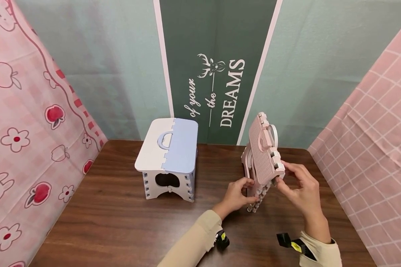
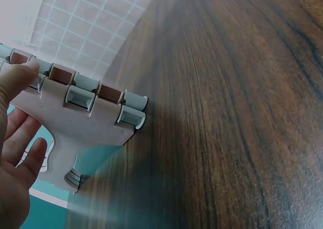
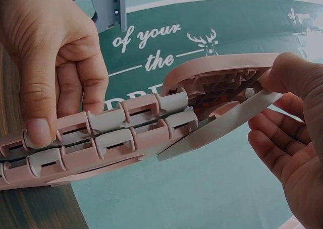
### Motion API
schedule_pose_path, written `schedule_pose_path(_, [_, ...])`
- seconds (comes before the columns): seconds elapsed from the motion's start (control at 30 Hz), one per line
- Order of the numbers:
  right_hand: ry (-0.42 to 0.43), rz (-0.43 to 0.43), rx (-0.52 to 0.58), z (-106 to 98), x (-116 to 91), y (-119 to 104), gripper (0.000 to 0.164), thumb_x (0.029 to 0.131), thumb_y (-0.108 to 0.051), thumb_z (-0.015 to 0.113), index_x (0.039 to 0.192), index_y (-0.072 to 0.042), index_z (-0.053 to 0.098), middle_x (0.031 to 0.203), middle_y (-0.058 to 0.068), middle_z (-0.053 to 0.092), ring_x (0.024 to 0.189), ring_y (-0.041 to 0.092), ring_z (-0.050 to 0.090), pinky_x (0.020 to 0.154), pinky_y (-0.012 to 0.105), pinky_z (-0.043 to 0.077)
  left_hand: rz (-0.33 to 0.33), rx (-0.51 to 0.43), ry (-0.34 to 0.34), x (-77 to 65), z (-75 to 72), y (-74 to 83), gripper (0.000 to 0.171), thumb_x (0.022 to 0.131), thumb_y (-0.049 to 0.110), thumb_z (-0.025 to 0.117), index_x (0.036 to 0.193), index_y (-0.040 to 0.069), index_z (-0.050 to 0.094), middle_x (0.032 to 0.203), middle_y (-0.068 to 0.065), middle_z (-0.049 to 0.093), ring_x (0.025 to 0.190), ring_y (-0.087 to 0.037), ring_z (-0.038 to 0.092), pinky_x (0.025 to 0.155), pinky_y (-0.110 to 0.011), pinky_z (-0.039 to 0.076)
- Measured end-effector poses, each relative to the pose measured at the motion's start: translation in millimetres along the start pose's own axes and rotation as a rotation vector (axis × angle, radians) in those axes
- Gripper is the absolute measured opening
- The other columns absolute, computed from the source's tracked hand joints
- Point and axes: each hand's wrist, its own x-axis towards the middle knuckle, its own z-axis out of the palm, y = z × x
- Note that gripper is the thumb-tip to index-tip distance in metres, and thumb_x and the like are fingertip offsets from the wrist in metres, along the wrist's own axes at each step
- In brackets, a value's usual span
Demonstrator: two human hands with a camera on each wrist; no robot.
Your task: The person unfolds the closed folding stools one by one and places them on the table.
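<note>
One pink stool (image 1: 262, 159): part-folded.
Left hand (image 1: 234, 197): curled round leg panel (image 2: 83, 133).
Right hand (image 1: 302, 190): apparently pinching seat edge (image 1: 279, 167), fingertips obscured.

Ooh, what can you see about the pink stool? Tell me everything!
The pink stool looks like plastic, with pink and pale hinge pieces, a textured top panel and a pale curved handle. It's partly folded: the top's two halves have a gap between them. It's upright towards the right of the brown table. The left hand grips its side, thumb on the hinge pieces, and the right hand holds the top's edge.
</note>
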Motion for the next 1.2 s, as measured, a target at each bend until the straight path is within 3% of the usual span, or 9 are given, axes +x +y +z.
schedule_pose_path(0.2, [-0.023, 0.035, 0.050, -3, -9, 5, 0.041, 0.077, -0.008, 0.069, 0.106, 0.018, 0.058, 0.093, 0.020, 0.061, 0.089, 0.005, 0.056, 0.079, 0.016, 0.043, -0.028, -0.003, -0.018, 0.3, -1.3, 0.6, 0.046, 0.065, 0.012, 0.085, 0.104, 0.005, 0.061, 0.097, -0.007, 0.067, 0.088, -0.011, 0.063, 0.073, -0.022, 0.049])
schedule_pose_path(0.4, [-0.078, 0.179, 0.095, -7, -25, 8, 0.058, 0.056, 0.026, 0.066, 0.113, 0.018, 0.053, 0.104, -0.005, 0.060, 0.089, 0.005, 0.057, 0.079, 0.017, 0.043, -0.035, 0.004, -0.027, 0.4, -1.8, -0.4, 0.048, 0.064, 0.011, 0.086, 0.104, 0.006, 0.060, 0.098, -0.006, 0.067, 0.089, -0.013, 0.063, 0.071, -0.022, 0.049])
schedule_pose_path(0.57, [-0.135, 0.257, 0.045, -6, -36, 12, 0.052, 0.054, 0.029, 0.067, 0.103, 0.017, 0.055, 0.101, -0.014, 0.057, 0.087, 0.003, 0.056, 0.078, 0.014, 0.041, -0.005, 0.030, -0.024, 0.0, -1.3, -2.8, 0.050, 0.063, 0.011, 0.086, 0.105, 0.007, 0.059, 0.100, -0.003, 0.065, 0.090, -0.010, 0.062, 0.070, -0.021, 0.049])
schedule_pose_path(0.8, [-0.173, 0.381, 0.034, -3, -52, 21, 0.044, 0.058, 0.025, 0.069, 0.098, 0.012, 0.057, 0.091, -0.005, 0.061, 0.082, 0.000, 0.057, 0.075, 0.012, 0.042, 0.008, 0.047, -0.050, -1.4, 1.1, -7.3, 0.052, 0.064, 0.009, 0.084, 0.109, 0.008, 0.057, 0.101, -0.001, 0.063, 0.093, -0.010, 0.061, 0.073, -0.018, 0.047])
schedule_pose_path(1.03, [-0.240, 0.448, -0.052, 1, -63, 31, 0.042, 0.060, 0.018, 0.074, 0.098, 0.007, 0.059, 0.090, -0.007, 0.060, 0.083, -0.006, 0.053, 0.074, 0.009, 0.040, 0.023, 0.057, -0.047, -2.5, 2.2, -7.7, 0.054, 0.064, 0.009, 0.083, 0.110, 0.007, 0.056, 0.102, -0.002, 0.063, 0.094, -0.010, 0.061, 0.075, -0.021, 0.048])
schedule_pose_path(1.2, [-0.335, 0.476, -0.100, 3, -82, 55, 0.040, 0.064, 0.009, 0.078, 0.100, 0.002, 0.060, 0.092, 0.012, 0.062, 0.084, 0.014, 0.060, 0.073, 0.016, 0.045, 0.026, 0.079, -0.064, -3.0, 2.5, -6.7, 0.054, 0.066, 0.010, 0.082, 0.112, 0.007, 0.055, 0.104, -0.002, 0.063, 0.095, -0.011, 0.061, 0.078, -0.021, 0.047])
